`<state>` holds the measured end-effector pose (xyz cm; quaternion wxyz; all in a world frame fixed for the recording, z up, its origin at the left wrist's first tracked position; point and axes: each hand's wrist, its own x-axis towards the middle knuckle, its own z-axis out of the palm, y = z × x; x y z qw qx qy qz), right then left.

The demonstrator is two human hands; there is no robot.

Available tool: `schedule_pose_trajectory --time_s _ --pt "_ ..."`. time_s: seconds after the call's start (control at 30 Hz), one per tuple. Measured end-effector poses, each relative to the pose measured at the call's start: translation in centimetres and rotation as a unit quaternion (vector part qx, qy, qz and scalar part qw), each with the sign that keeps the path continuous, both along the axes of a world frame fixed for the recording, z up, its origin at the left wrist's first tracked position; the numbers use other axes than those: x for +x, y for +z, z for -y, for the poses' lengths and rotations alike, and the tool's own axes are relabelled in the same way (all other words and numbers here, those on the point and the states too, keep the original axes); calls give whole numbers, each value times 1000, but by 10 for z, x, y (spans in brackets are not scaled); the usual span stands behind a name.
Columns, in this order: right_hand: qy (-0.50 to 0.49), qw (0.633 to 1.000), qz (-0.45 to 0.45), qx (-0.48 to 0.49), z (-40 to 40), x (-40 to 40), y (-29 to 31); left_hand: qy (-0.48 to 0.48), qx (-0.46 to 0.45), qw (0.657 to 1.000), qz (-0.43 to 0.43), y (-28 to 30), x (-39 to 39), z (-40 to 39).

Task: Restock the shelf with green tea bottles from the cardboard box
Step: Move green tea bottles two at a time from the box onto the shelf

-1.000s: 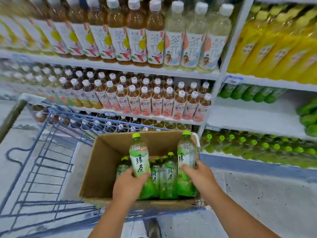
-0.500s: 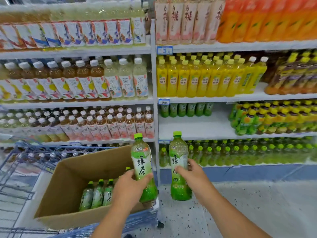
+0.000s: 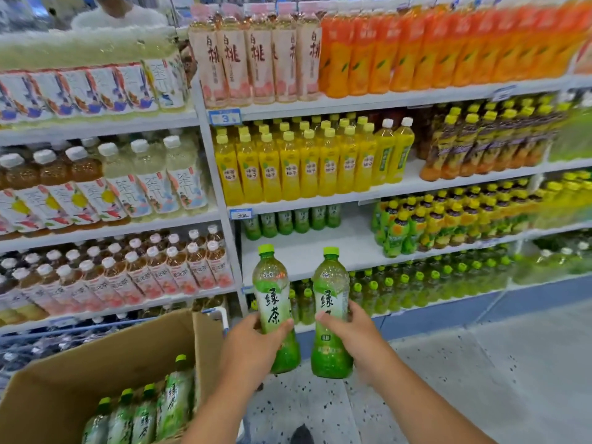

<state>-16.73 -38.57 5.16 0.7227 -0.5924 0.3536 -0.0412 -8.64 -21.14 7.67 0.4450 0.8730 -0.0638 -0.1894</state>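
Observation:
My left hand (image 3: 253, 350) grips one green tea bottle (image 3: 272, 293) upright by its lower half. Beside it, my right hand (image 3: 355, 338) grips a second green tea bottle (image 3: 330, 296), also upright. Both bottles are held in front of the shelving, below a white shelf (image 3: 320, 248) that is mostly bare, with a short row of green bottles (image 3: 290, 221) at its back. The cardboard box (image 3: 105, 360) sits at lower left with several green tea bottles (image 3: 144, 411) still standing inside.
A blue wire cart (image 3: 48, 341) carries the box. Shelves of yellow (image 3: 304, 165), orange (image 3: 416, 49) and peach tea bottles surround the bare shelf. More green-capped bottles (image 3: 416, 283) fill the bottom shelf. Speckled floor (image 3: 480, 363) lies to the right.
Both hands lifted a bottle each out of the box and carried them rightward to the front of the shelving; my view turned right and up from the box to the shelves.

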Motion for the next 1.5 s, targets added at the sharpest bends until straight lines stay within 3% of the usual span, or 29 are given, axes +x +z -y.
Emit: schedule_pose_trajectory --time_s 0.6,0.9,1.17,1.5 --pt "-71 996 -57 -26 159 125 -47 -25 38 998 -34 -81 151 169" --pt "-19 993 -89 -70 242 160 -81 20 42 999 -19 -112 166 248" --pt "84 989 -61 -110 315 195 -142 133 30 991 0 -171 177 318" --pt "52 981 42 -185 337 245 -218 161 -21 984 71 -264 205 350"
